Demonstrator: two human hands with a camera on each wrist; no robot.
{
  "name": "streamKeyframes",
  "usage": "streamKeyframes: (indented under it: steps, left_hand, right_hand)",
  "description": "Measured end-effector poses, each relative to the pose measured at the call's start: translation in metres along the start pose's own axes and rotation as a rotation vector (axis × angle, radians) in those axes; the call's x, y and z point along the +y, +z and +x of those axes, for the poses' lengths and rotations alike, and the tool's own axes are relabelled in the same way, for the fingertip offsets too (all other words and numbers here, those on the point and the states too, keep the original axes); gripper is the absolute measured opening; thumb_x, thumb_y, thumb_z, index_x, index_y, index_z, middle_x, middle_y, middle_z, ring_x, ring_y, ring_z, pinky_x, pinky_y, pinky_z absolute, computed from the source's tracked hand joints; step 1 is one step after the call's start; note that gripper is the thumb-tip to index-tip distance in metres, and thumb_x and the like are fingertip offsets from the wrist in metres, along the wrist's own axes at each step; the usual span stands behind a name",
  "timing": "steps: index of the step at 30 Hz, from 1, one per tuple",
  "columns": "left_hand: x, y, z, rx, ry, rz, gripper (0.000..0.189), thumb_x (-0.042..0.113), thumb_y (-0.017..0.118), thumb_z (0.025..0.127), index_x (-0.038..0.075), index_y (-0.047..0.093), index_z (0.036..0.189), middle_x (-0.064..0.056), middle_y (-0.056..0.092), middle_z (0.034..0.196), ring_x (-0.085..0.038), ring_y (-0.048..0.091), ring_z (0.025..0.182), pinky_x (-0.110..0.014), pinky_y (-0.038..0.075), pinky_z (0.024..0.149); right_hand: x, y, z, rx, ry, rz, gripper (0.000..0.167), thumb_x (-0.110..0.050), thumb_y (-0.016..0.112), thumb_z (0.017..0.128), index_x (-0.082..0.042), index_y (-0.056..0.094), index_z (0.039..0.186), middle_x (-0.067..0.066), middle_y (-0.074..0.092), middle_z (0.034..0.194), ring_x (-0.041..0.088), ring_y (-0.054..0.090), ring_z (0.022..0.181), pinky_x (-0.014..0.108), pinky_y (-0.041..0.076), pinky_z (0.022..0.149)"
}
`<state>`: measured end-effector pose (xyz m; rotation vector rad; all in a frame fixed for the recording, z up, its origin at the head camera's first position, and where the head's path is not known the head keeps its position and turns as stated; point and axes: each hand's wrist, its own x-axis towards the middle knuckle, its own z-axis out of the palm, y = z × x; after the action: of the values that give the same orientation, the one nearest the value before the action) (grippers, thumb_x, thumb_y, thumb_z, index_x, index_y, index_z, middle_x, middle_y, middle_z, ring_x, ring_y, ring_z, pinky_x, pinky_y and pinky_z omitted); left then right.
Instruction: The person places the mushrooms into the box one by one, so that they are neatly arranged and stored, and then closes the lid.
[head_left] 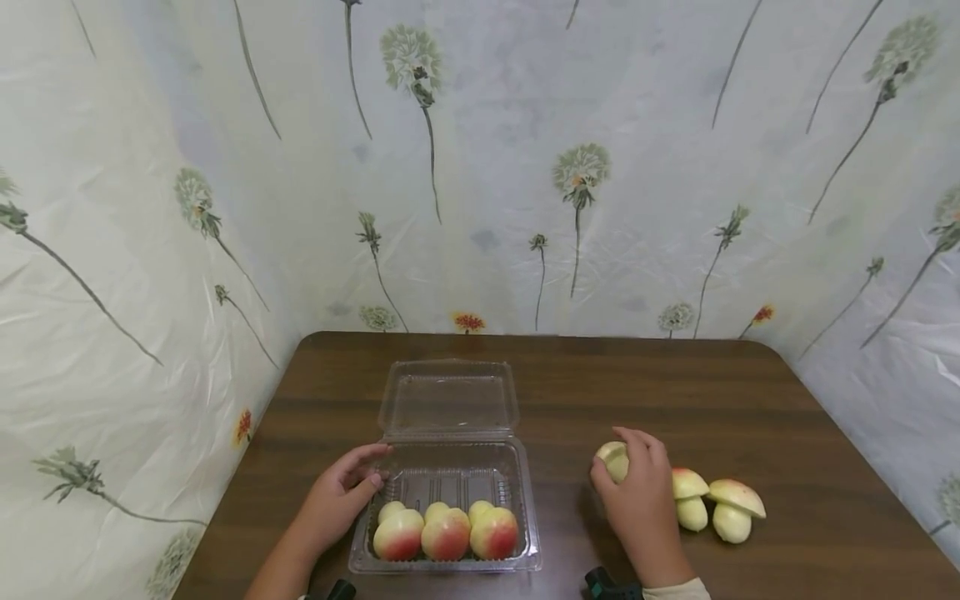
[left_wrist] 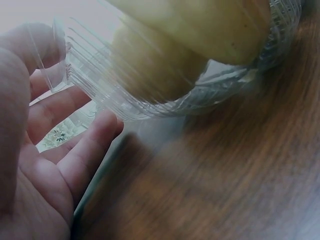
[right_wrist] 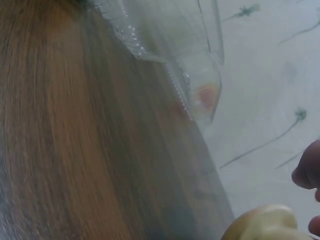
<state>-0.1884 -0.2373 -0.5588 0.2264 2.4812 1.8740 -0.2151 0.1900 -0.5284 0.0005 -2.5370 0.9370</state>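
A clear plastic clamshell box [head_left: 531,533] lies open on the table. Three toy-like mushrooms with yellow-and-red caps, one being this mushroom [head_left: 447,535], fill its near row. My left hand [head_left: 339,498] holds the box's left rim, thumb and fingers on either side of the plastic. To the right of the box, my right hand [head_left: 641,492] grips a pale yellow mushroom [head_left: 613,460], its hollowed underside facing the box. That mushroom [right_wrist: 265,225] shows at the bottom of the right wrist view, beside the fingertips [right_wrist: 307,170]. My palm side is mostly hidden there.
Right of my right hand, two more mushrooms lie on the table, a nearer-in mushroom [head_left: 690,500] and an outer mushroom [head_left: 735,508]. The box's lid [head_left: 450,400] leans back behind it. Patterned sheeting [head_left: 480,167] borders the brown table [head_left: 570,375] at the back and sides.
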Motion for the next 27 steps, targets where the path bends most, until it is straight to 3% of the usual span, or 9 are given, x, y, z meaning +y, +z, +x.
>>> streamKeyframes:
  steps: [6,12,21,27]
  left_hand:
    - [0.0009,-0.0001,0.0007,-0.003,0.006,-0.007,0.038,0.013,0.064,0.105,0.014,0.061,0.143,-0.009,0.061,0.15,-0.024,0.07,0.12,-0.024,0.056,0.092]
    - [0.0008,0.0006,0.0006,-0.004,0.011,-0.011,0.038,0.011,0.064,0.105,0.013,0.061,0.143,-0.01,0.06,0.15,-0.026,0.07,0.12,-0.024,0.057,0.093]
    - [0.0006,0.0007,0.0008,-0.012,0.022,-0.016,0.038,0.01,0.063,0.105,0.012,0.06,0.143,-0.011,0.06,0.15,-0.029,0.069,0.121,-0.025,0.057,0.093]
    - [0.0006,0.0008,0.0005,-0.009,0.03,-0.011,0.038,0.009,0.063,0.105,0.012,0.06,0.143,-0.012,0.06,0.15,-0.029,0.069,0.121,-0.024,0.057,0.093]
  right_hand:
    - [0.0059,0.0007,0.0024,-0.096,0.056,0.006,0.051,-0.018,0.077,0.092,-0.002,0.061,0.138,0.03,0.05,0.14,0.05,0.051,0.129,0.066,0.047,0.1]
    - [0.009,0.0048,0.0013,-0.123,0.059,-0.006,0.044,-0.019,0.077,0.092,-0.003,0.064,0.131,0.027,0.051,0.139,0.048,0.053,0.127,0.062,0.046,0.101]
    - [0.0075,0.0039,0.0005,-0.182,0.103,-0.019,0.048,-0.02,0.073,0.095,0.0,0.06,0.136,0.03,0.049,0.139,0.047,0.051,0.129,0.062,0.046,0.103]
    - [0.0082,0.0048,-0.0005,-0.181,0.118,-0.012,0.044,-0.022,0.074,0.094,0.001,0.061,0.129,0.029,0.051,0.134,0.045,0.052,0.126,0.059,0.047,0.099]
